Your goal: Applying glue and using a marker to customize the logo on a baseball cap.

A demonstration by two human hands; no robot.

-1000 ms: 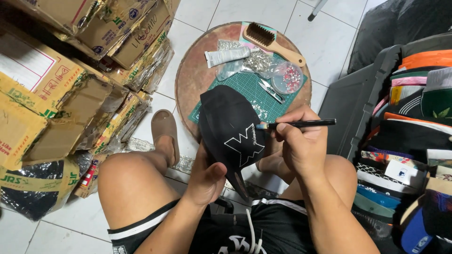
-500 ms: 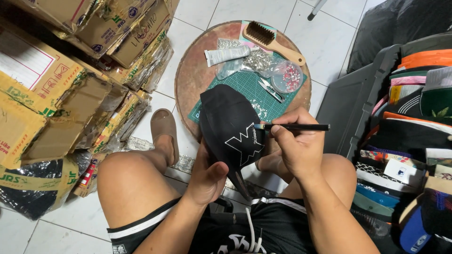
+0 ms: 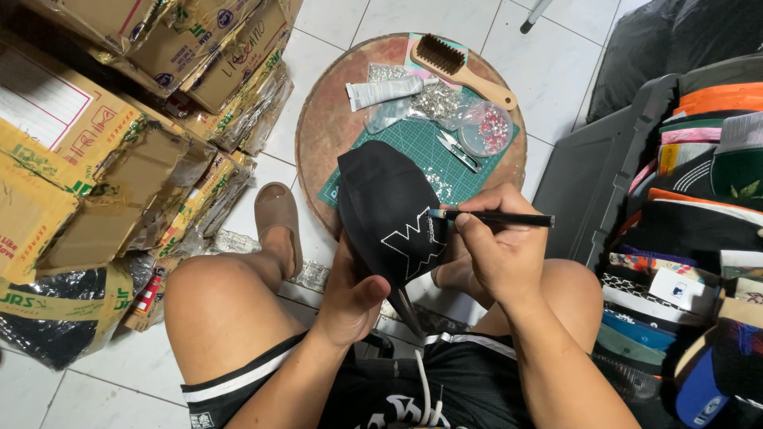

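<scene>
A black cap (image 3: 389,210) with a white zigzag outline on its front rests over my left hand (image 3: 355,292), which grips it from below with the thumb on the fabric. My right hand (image 3: 497,250) holds a thin black pen-like tool (image 3: 497,217), its tip touching the cap at the right edge of the outline. Both hands hover above my knees, just in front of a round wooden board (image 3: 326,127) on the floor.
On the board lie a green cutting mat (image 3: 417,143), a wooden brush (image 3: 461,67), a white tube (image 3: 385,91), tweezers (image 3: 457,151) and small bags of beads (image 3: 485,131). Cardboard boxes (image 3: 103,159) are piled at left, a tan slipper (image 3: 276,226) beside them, stacked caps (image 3: 691,238) at right.
The tool tip has shifted slightly along the cap's outline; my right hand has moved a little down and left. The cap and left hand stay nearly still.
</scene>
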